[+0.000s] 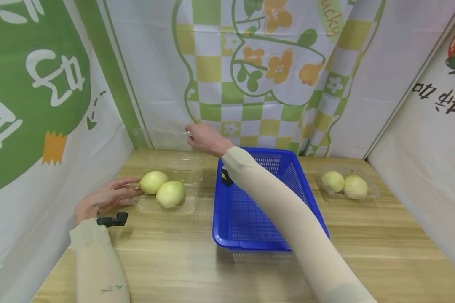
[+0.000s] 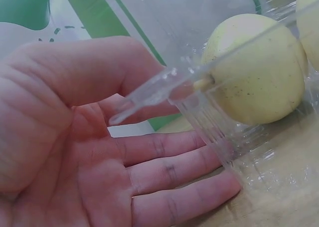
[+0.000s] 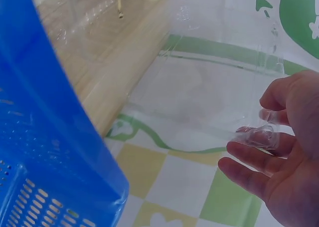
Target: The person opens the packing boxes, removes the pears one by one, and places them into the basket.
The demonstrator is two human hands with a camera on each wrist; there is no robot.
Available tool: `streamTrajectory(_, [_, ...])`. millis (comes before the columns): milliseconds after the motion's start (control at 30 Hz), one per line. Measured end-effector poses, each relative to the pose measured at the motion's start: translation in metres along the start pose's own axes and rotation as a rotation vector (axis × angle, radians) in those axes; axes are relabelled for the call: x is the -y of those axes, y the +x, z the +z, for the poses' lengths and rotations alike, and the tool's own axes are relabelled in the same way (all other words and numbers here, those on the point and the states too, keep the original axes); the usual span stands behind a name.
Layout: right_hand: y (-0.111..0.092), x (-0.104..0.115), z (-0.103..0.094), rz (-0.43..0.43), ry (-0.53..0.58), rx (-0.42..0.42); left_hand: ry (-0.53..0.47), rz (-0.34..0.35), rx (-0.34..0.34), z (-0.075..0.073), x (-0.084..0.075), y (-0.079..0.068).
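On the table's left side, a clear plastic box (image 1: pixel 189 205) with its hinged lid raised holds two pale yellow-green pears (image 1: pixel 170 194). My left hand (image 1: pixel 111 195) is at the box's left wall, fingers nearly straight. In the left wrist view, the box's clear rim (image 2: pixel 149 95) crosses in front of the thumb and index finger, and the other fingertips touch the wall beside one pear (image 2: pixel 256 70). My right hand (image 1: pixel 208 139) reaches over the basket and holds the edge of the upright clear lid (image 3: pixel 199 97) between thumb and fingers.
A blue perforated plastic basket (image 1: pixel 222 210) stands mid-table, under my right forearm. To its right, another clear box (image 1: pixel 372 191) contains two similar pears (image 1: pixel 355 187). A patterned curtain (image 1: pixel 250 113) hangs behind the wooden table (image 1: pixel 167 261), with white cloth walls on both sides.
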State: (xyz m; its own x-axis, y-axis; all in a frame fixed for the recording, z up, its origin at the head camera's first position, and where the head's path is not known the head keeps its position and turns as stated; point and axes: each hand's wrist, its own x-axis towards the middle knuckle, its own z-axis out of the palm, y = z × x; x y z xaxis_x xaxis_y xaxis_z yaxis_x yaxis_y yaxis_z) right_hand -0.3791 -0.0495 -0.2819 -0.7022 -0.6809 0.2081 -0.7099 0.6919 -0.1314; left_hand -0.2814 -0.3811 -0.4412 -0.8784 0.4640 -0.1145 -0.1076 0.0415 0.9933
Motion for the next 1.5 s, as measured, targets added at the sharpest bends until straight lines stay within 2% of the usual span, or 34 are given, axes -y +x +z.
streamTrajectory(167, [-0.001, -0.004, 0.001, 0.015, 0.013, 0.016, 0.041, -0.042, -0.028, 0.002, -0.002, -0.002])
streamTrajectory(333, [-0.002, -0.005, -0.001, 0.027, 0.037, 0.032, 0.01, -0.079, -0.027, 0.004, -0.006, -0.004])
streamTrajectory(800, [-0.007, -0.014, -0.01, 0.039, 0.007, 0.017, -0.005, -0.057, 0.019, 0.003, -0.006, -0.003])
streamTrajectory(1067, [-0.012, -0.019, -0.018, 0.07, 0.085, 0.038, -0.024, -0.025, 0.07, 0.0, -0.004, -0.006])
streamTrajectory(1200, [-0.014, -0.021, -0.023, 0.056, 0.083, 0.032, -0.005, -0.036, 0.058, -0.001, -0.002, -0.008])
streamTrajectory(1367, [-0.018, -0.023, -0.031, 0.032, 0.051, 0.01, -0.011, -0.075, 0.009, 0.001, -0.003, -0.009])
streamTrajectory(1500, [-0.023, -0.025, -0.037, 0.022, 0.052, 0.018, -0.022, -0.076, 0.03, 0.001, -0.005, -0.01])
